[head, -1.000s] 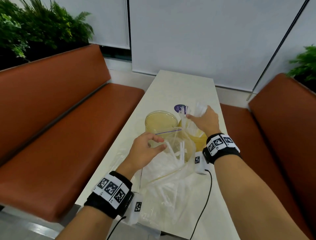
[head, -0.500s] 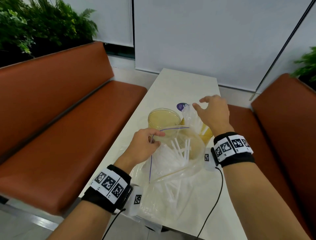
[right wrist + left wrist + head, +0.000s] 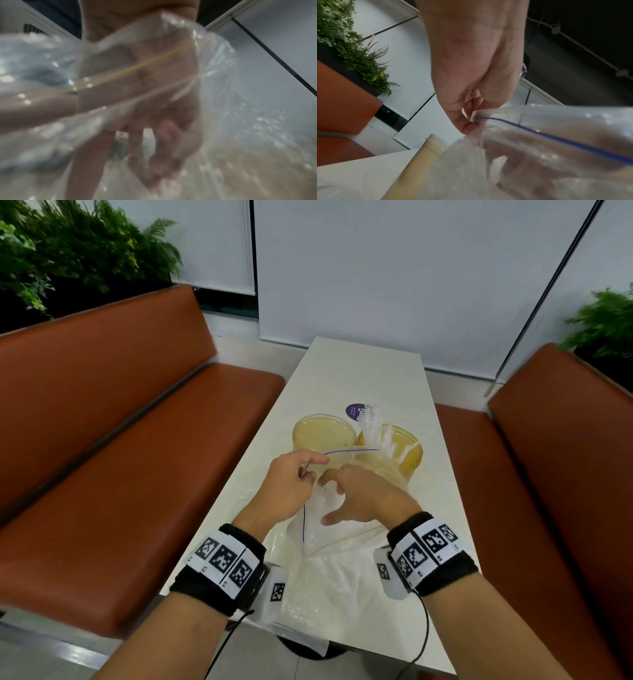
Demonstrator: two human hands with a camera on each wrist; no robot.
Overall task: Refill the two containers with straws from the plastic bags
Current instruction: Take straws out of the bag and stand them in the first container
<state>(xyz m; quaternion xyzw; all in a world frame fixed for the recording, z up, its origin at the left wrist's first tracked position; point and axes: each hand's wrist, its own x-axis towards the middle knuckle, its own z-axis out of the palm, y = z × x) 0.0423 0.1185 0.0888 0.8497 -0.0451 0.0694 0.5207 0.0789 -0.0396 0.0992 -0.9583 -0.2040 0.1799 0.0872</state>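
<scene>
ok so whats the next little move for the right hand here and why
Probably close the right hand on a few straws: it is already in the bag, whose mouth the left hand pinches open, and the left container looks empty.

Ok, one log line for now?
left hand: pinches plastic bag rim | right hand: reaching into bag | right container: holds straws

Right hand [image 3: 137, 108]: blurred behind plastic bag [image 3: 240, 121], grasp indiscernible | straws in bag: too blurred to count | forearms: cut by lower edge
</scene>
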